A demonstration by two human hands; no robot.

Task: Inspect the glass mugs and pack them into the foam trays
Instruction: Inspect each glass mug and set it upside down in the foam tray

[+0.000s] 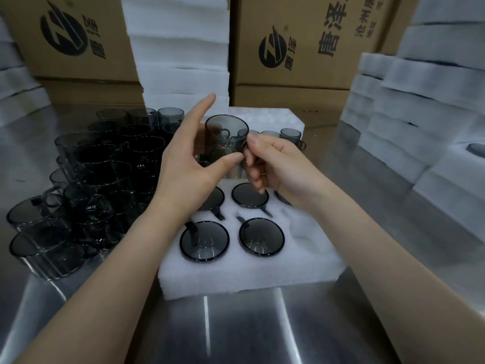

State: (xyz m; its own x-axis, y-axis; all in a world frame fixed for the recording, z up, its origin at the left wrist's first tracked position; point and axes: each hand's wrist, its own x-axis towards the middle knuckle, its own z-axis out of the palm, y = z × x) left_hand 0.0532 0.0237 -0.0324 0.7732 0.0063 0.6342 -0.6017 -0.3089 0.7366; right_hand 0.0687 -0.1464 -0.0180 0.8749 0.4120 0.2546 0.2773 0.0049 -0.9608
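Over the foam tray (249,274), right hand's (275,164) fingers (254,143) pinch the mug (225,136).

"唐泽", perhaps "沧州", on cardboard box (315,77)

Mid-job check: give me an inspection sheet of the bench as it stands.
Surface: steel table, reflective.
Job's things: held mug; front foam tray with at least five mugs seated, a right pocket looks empty; loose mugs heaped left.
Clutter: rear foam tray with a few mugs.
Grippers: right hand pinches the held mug's handle; left hand thumb touches its wall, fingers straight.
Cables: nothing seen.
Surroundings: foam stacks; cardboard boxes.
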